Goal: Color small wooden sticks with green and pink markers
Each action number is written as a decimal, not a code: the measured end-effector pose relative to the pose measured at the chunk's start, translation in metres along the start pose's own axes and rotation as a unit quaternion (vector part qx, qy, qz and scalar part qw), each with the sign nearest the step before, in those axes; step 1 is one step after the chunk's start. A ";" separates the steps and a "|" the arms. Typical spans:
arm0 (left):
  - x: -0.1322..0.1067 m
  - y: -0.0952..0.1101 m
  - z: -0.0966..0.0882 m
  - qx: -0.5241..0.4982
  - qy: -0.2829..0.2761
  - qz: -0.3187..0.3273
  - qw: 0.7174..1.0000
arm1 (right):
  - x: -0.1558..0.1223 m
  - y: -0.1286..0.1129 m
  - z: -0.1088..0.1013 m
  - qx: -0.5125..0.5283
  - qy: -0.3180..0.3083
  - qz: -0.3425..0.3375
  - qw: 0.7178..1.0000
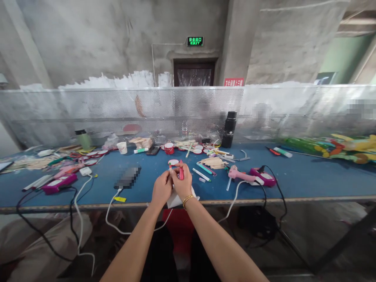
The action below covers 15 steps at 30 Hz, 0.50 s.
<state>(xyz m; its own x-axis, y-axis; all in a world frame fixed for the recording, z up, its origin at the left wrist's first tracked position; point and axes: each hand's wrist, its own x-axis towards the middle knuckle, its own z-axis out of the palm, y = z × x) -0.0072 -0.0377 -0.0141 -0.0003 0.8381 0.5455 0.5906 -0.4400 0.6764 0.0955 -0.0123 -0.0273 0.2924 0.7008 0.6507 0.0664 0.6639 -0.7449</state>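
Both of my hands meet over the table's near edge. Between the fingers of my right hand point(182, 185) is a pink marker point(181, 171), held upright. My left hand point(162, 188) has its fingers pinched on a thin, pale stick-like piece with a green and red tip point(170, 166). The two hands touch, and fingers cover most of what they hold. Just beyond them lies a round white disc with a red rim point(173, 161). Below my wrists is a white sheet or packet point(174, 200), partly hidden.
Right of my hands lie a green-tipped white marker point(202, 174), wooden sticks point(212, 162) and a pink glue gun point(242, 175). To the left are a phone-like dark slab point(126, 178) and a purple device point(59, 184). A black bottle point(229, 129) stands behind. Cables hang over the edge.
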 end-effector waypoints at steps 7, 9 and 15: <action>0.001 -0.001 -0.001 0.007 0.000 0.011 1.000 | 0.001 -0.002 -0.001 -0.008 -0.001 0.005 1.000; 0.001 -0.002 -0.001 0.013 0.003 0.012 1.000 | 0.002 -0.003 -0.001 -0.004 -0.005 0.014 1.000; 0.001 -0.001 -0.001 -0.003 0.003 0.008 1.000 | 0.002 0.000 0.000 0.004 -0.007 0.009 1.000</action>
<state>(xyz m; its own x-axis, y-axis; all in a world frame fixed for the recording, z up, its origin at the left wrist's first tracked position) -0.0080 -0.0367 -0.0135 0.0035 0.8294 0.5586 0.5854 -0.4546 0.6713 0.0959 -0.0107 -0.0257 0.2809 0.7154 0.6398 0.0548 0.6536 -0.7548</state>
